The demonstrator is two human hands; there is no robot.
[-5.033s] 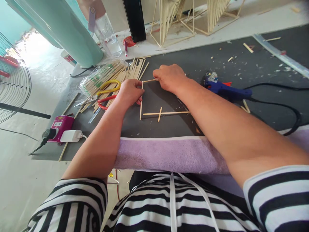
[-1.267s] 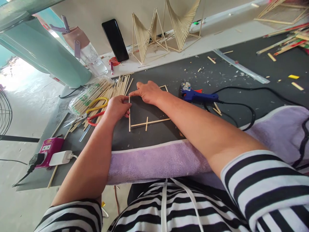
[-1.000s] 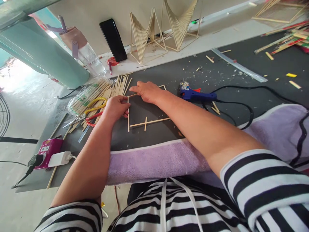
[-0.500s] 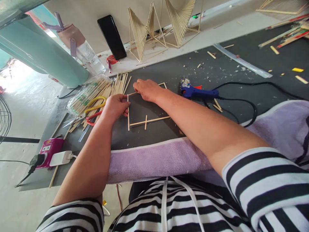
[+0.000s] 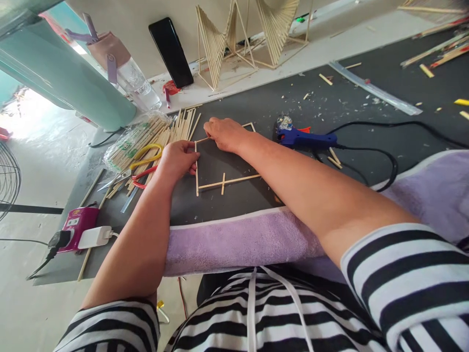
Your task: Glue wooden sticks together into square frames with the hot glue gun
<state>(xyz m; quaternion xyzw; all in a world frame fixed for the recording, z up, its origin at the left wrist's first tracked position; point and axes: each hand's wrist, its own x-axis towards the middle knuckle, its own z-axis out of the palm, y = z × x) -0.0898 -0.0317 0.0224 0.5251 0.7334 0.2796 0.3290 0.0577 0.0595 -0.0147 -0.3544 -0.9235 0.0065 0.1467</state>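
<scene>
A four-sided frame of thin wooden sticks (image 5: 239, 181) lies flat on the dark table mat, with a short stick (image 5: 223, 184) across its near side. My left hand (image 5: 180, 160) pinches the frame's left stick between thumb and fingers. On the far side, my right hand (image 5: 224, 133) is closed around the far stick near the left corner; its fingertips are partly hidden. My right forearm covers part of the frame's right side. Left of my left hand lie scissors (image 5: 145, 151) with yellow and red handles, on loose sticks (image 5: 183, 122).
A blue glue gun (image 5: 307, 139) with a black cord rests to the right. Twisted stick models (image 5: 213, 49) and a leaning phone (image 5: 171, 52) stand at the back. A clear bottle (image 5: 137, 83), a teal cylinder (image 5: 73, 73) and a magenta power adapter (image 5: 81, 220) are at the left.
The view has shifted slightly, so everything appears a little displaced. Both hands keep their hold on the stick frame, with no clear movement of their own.
</scene>
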